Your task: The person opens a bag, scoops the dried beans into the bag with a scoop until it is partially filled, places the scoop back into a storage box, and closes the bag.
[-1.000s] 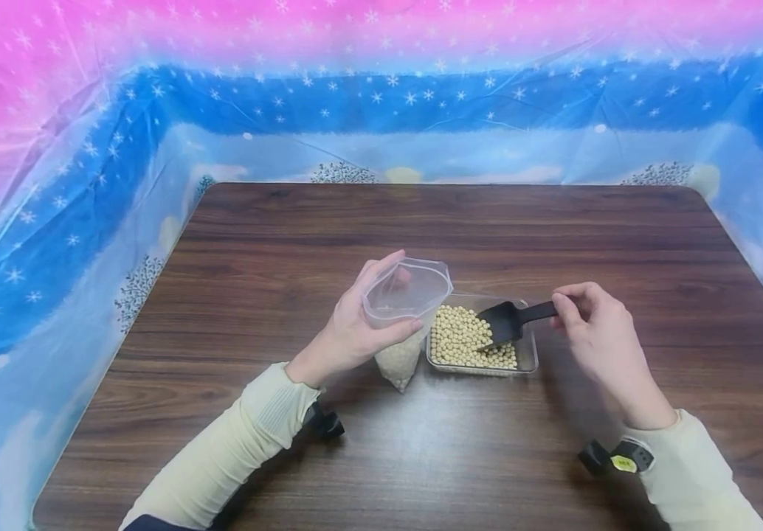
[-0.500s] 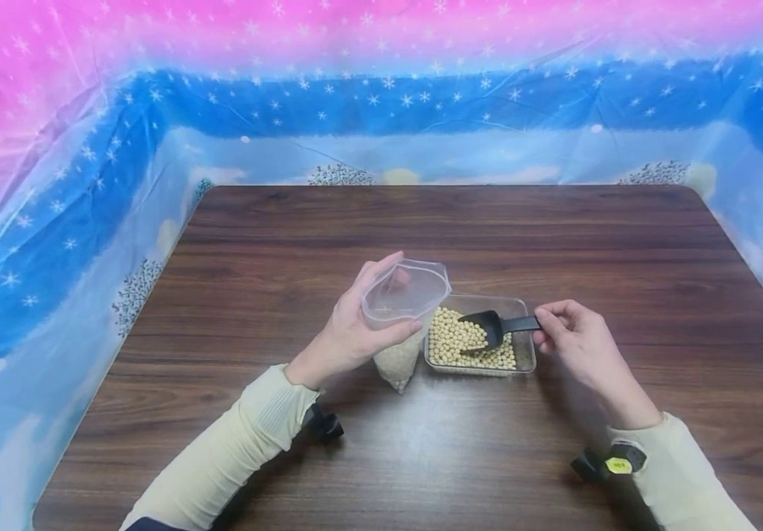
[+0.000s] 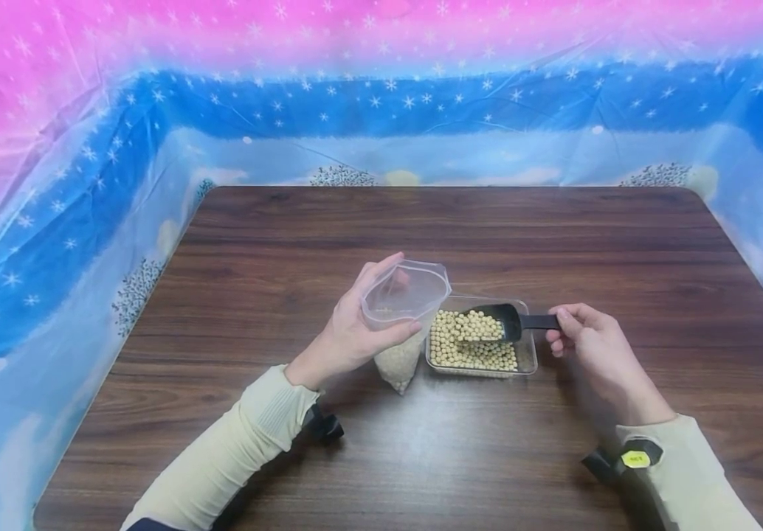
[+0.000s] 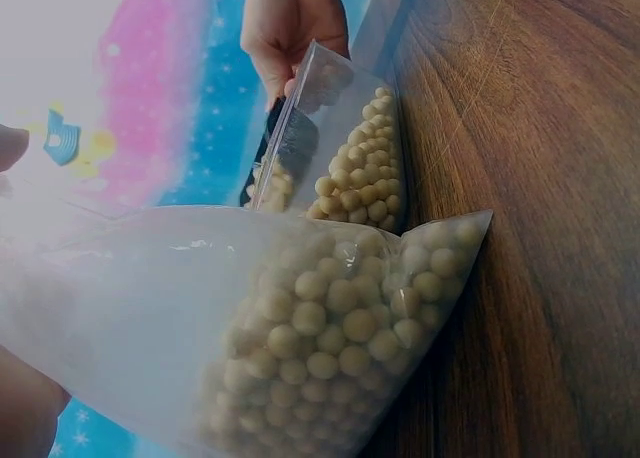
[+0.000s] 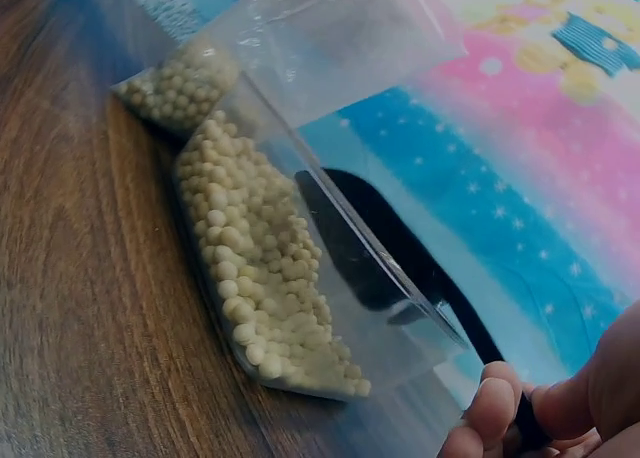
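A clear plastic bag (image 3: 400, 363), partly filled with pale round soybeans (image 4: 340, 328), stands on the table. My left hand (image 3: 348, 324) holds it near the top, thumb on the near side and fingers on the far side, its mouth spread wide and facing up. Right beside it is a clear rectangular box (image 3: 530, 363) with more soybeans (image 3: 444, 346). Between thumb and fingers, my right hand (image 3: 603, 358) pinches the handle of a black scoop (image 3: 513, 318). The scoop carries a heap of soybeans, level above those in the box. In the right wrist view, its bowl shows behind the box's rim.
The dark wood-grain table (image 3: 275, 243) extends around the bag and box. Patterned pink and blue cloth (image 3: 355, 103) surrounds its back and sides. A black wrist camera (image 3: 325, 424) sits at the left wrist, another device (image 3: 634, 457) at the right.
The right hand pushed the scoop left into the soybeans, then raised it and drew it back right, now loaded. The left hand and bag have stayed in place.
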The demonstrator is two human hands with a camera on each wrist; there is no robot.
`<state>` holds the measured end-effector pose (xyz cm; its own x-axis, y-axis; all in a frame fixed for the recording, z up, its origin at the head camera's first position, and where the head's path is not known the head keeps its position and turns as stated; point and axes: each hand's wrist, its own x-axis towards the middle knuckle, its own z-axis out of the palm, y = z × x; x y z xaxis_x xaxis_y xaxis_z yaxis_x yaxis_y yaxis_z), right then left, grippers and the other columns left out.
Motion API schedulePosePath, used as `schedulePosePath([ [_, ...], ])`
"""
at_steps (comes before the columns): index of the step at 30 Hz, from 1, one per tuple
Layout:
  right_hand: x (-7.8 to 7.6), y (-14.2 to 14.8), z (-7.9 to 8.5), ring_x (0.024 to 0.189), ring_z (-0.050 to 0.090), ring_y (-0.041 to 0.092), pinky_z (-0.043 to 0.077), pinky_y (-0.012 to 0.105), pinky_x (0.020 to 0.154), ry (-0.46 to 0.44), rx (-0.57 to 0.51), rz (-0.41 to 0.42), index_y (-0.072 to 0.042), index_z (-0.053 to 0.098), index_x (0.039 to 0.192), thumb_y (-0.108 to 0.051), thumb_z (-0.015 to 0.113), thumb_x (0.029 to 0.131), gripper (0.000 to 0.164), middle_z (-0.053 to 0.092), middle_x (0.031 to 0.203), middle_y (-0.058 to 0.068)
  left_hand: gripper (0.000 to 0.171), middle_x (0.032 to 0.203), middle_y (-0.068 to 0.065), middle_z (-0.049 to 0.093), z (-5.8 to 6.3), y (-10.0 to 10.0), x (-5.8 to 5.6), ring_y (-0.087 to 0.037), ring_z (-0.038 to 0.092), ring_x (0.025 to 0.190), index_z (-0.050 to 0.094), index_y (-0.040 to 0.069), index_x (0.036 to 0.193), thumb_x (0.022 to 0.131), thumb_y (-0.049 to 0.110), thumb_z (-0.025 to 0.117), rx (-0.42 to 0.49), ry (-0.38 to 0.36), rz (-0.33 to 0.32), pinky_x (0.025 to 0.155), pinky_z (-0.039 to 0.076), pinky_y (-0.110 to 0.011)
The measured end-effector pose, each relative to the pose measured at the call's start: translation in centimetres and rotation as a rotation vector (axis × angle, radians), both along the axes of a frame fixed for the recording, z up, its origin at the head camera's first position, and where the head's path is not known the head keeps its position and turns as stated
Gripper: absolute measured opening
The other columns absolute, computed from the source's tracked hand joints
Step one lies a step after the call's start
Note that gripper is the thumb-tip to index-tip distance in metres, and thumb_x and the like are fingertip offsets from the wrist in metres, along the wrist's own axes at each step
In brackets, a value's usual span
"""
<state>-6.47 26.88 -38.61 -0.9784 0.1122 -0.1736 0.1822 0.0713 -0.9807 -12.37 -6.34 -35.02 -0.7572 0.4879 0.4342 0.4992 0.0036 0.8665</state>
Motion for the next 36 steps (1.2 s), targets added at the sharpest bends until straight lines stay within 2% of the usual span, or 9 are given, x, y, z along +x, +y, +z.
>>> schedulePosePath([
  [4, 0.2, 0.7, 0.1, 0.067, 0.055, 0.008, 0.05, 0.02, 0.06, -0.002, -0.182, 0.006, 0.003, 0.051, 0.108, -0.019, 0.048, 0.103, 0.022, 0.057, 0.076, 0.0, 0.082, 0.121, -0.011, 0.05, 0.1, -0.1, 0.0, -0.026, 0.053, 0.113, 0.039, 0.013, 0.147, 0.076, 0.0, 0.08, -0.009, -0.007, 0.0, 0.094, 0.051, -0.04],
  [8, 0.3, 1.1, 0.9, 0.066, 0.054, 0.008, 0.049, 0.02, 0.06, 0.021, -0.263, -0.019, -0.002, 0.055, 0.104, -0.021, 0.051, 0.101, 0.02, 0.058, 0.075, 0.0, 0.083, 0.121, -0.009, 0.05, 0.1, -0.1, 0.0, -0.025, 0.053, 0.114, 0.039, 0.015, 0.147, 0.076, 0.001, 0.08, -0.021, -0.016, 0.0, 0.095, 0.051, -0.038],
  [17, 0.2, 1.4, 4.1, 0.068, 0.055, 0.009, 0.05, 0.02, 0.056, 0.073, -0.375, -0.096, 0.001, 0.058, 0.105, -0.023, 0.06, 0.096, 0.025, 0.057, 0.08, 0.004, 0.083, 0.123, -0.009, 0.05, 0.4, -0.1, 0.0, -0.025, 0.053, 0.114, 0.038, 0.017, 0.148, 0.077, 0.003, 0.08, -0.027, -0.027, -0.007, 0.094, 0.052, -0.038],
  [27, -0.3, 0.5, 8.1, 0.066, 0.058, 0.012, 0.052, 0.021, 0.058, 0.225, -0.45, -0.043, 0.002, 0.063, 0.106, -0.015, 0.063, 0.094, 0.02, 0.062, 0.075, 0.007, 0.082, 0.121, -0.011, 0.05, 0.4, 0.0, -0.1, -0.025, 0.053, 0.114, 0.04, 0.014, 0.147, 0.077, 0.001, 0.08, -0.015, 0.0, -0.009, 0.095, 0.051, -0.04],
  [36, -0.5, -2.4, 10.9, 0.068, 0.062, 0.016, 0.054, 0.023, 0.064, 0.32, -0.485, 0.002, 0.005, 0.061, 0.11, -0.01, 0.064, 0.093, 0.022, 0.066, 0.076, 0.01, 0.083, 0.123, -0.009, 0.049, 0.5, -0.1, 0.0, -0.024, 0.052, 0.116, 0.038, 0.018, 0.147, 0.078, 0.004, 0.08, -0.036, -0.041, -0.018, 0.095, 0.051, -0.037],
])
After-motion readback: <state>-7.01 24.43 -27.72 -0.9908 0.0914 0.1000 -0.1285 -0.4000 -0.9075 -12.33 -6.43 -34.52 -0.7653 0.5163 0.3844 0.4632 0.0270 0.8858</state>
